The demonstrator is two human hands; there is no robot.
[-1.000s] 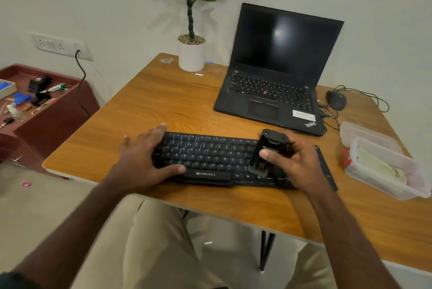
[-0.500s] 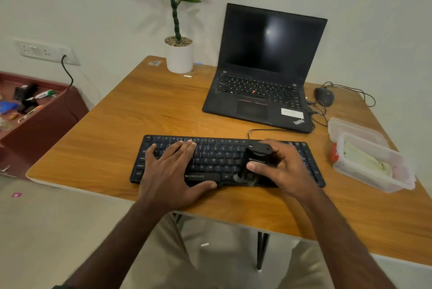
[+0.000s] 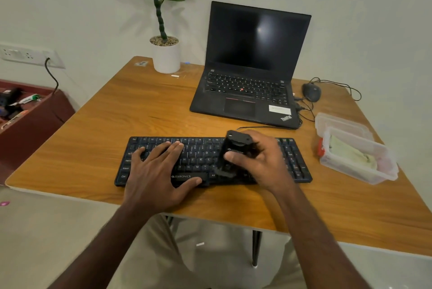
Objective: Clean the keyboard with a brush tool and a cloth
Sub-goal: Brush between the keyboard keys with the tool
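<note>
The keyboard now sits square on the wooden table; left hand lies flat, fingers spread, across the keys, right hand grips the brush. Laptop behind.

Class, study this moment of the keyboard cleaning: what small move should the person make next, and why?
Probably sweep the brush tool sideways along the key rows. The right hand grips it with its lower end on the keyboard near the bottom row, right of the spacebar, while the left hand lies flat on the left keys, steadying the board. The cloth sits in its plastic box, so wiping looks later.
</note>
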